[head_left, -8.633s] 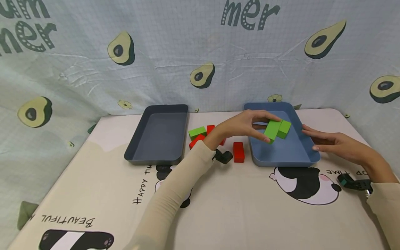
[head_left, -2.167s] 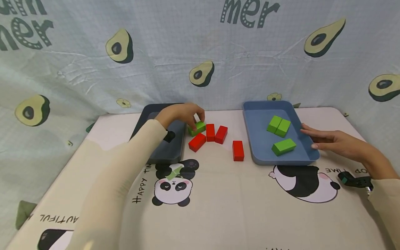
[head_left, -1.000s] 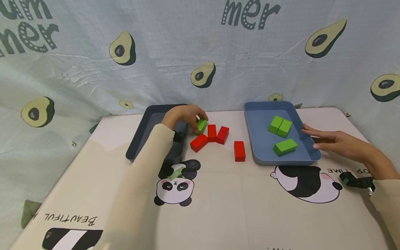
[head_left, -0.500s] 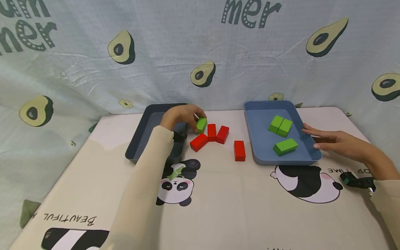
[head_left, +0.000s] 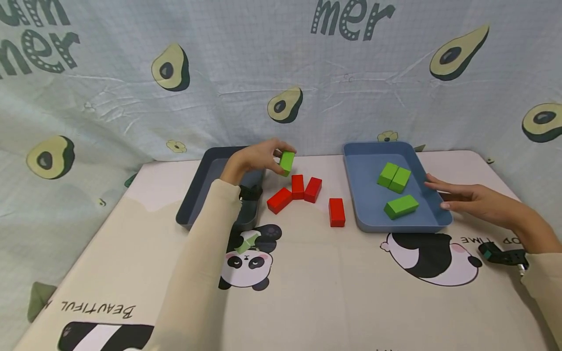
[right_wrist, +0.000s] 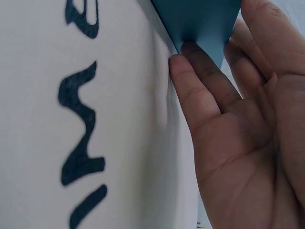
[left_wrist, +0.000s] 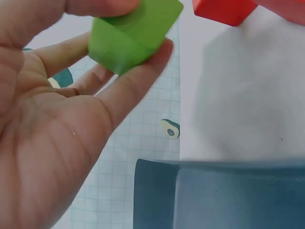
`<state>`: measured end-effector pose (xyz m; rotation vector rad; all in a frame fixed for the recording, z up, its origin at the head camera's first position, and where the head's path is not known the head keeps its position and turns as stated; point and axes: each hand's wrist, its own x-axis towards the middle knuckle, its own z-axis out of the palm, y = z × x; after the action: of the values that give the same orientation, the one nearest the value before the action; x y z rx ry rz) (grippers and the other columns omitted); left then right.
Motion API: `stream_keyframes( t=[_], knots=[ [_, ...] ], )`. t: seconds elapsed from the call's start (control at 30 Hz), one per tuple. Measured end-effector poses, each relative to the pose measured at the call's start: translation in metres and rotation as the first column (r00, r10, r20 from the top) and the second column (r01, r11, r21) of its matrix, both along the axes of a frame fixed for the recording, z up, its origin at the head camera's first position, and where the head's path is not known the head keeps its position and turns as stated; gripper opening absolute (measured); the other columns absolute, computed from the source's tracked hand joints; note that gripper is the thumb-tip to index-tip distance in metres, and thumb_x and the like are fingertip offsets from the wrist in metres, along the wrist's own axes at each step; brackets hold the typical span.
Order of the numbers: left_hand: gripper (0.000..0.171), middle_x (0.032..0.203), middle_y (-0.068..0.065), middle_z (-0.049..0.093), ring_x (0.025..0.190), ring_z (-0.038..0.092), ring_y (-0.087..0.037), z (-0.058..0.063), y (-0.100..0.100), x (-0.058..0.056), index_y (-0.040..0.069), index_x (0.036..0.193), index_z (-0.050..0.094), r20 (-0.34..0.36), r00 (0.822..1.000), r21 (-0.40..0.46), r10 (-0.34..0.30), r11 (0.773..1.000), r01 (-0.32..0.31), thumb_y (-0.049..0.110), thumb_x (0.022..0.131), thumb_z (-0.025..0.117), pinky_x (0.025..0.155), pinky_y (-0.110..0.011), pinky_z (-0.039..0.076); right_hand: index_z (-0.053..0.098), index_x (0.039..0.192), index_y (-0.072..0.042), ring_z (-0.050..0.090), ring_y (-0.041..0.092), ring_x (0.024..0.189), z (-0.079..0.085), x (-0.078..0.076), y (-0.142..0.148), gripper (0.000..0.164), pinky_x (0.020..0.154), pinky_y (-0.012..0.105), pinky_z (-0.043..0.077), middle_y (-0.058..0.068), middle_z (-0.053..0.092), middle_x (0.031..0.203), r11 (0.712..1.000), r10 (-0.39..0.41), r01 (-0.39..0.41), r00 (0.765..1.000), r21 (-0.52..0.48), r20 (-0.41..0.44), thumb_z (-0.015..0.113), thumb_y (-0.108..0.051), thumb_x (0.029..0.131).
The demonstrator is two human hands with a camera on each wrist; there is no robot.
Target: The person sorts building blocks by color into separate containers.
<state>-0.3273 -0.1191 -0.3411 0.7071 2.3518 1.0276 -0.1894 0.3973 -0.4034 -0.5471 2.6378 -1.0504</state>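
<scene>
My left hand point(head_left: 259, 157) pinches a green block point(head_left: 287, 163) between thumb and fingers, raised above the table beside the dark grey tray point(head_left: 186, 214). In the left wrist view the green block point(left_wrist: 136, 36) sits between the thumb and the fingertips. My right hand point(head_left: 478, 201) rests with extended fingers at the right wall of the blue tray point(head_left: 399, 228); the right wrist view has its fingertips against the blue tray wall point(right_wrist: 202, 24). Inside the blue tray lie a pair of green blocks point(head_left: 393, 177) side by side and another green block point(head_left: 401, 206) nearer the front.
Between the trays, several red blocks lie on the table: one angled red block point(head_left: 279, 200), an upright-lying red block point(head_left: 297, 187), a tilted one beside it, and a separate red block point(head_left: 336, 212) near the blue tray. A patterned cloth point(head_left: 237, 112) hangs behind.
The left hand first released a green block in the blue tray, then went left, turned and gripped another green block by the red ones, and has just lifted it. The right hand stays put.
</scene>
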Motion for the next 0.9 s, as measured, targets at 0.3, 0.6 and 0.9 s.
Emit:
stream_keyframes(
  t=[0.3, 0.6, 0.9],
  knots=[
    [0.068, 0.139, -0.015, 0.047, 0.127, 0.046, -0.033, 0.0007, 0.0005, 0.0044, 0.003, 0.149, 0.044, -0.003, 1.0, 0.105, 0.03, 0.994, -0.029, 0.0, 0.086, 0.07, 0.1, -0.044, 0.05, 0.037, 0.159, -0.023, 0.018, -0.021, 0.135, -0.001, 0.0008, 0.0023, 0.062, 0.101, 0.005, 0.032, -0.018, 0.015, 0.167, 1.0, -0.018, 0.018, 1.0, 0.015, 0.001, 0.062, -0.022, 0.103],
    [0.064, 0.141, -0.015, 0.042, 0.117, 0.057, -0.037, -0.0008, 0.0015, 0.0065, 0.004, 0.145, 0.047, 0.011, 0.996, 0.23, 0.086, 0.969, -0.086, -0.006, 0.087, 0.072, 0.095, -0.04, 0.054, 0.037, 0.159, -0.023, 0.019, -0.024, 0.132, -0.0004, 0.0005, 0.0021, 0.061, 0.095, 0.001, 0.03, -0.019, 0.016, 0.166, 0.999, -0.006, 0.006, 1.0, 0.038, -0.019, 0.062, -0.023, 0.103],
    [0.069, 0.14, -0.014, 0.043, 0.112, 0.062, -0.033, -0.0034, 0.0067, 0.0069, 0.005, 0.148, 0.042, 0.068, 0.99, 0.295, 0.127, 0.945, -0.142, -0.001, 0.088, 0.076, 0.097, -0.037, 0.055, 0.037, 0.159, -0.02, 0.021, -0.026, 0.129, -0.0025, 0.0004, 0.0035, 0.061, 0.091, -0.001, 0.03, -0.018, 0.016, 0.166, 1.0, 0.014, -0.013, 1.0, 0.019, -0.025, 0.061, -0.018, 0.104]
  ],
)
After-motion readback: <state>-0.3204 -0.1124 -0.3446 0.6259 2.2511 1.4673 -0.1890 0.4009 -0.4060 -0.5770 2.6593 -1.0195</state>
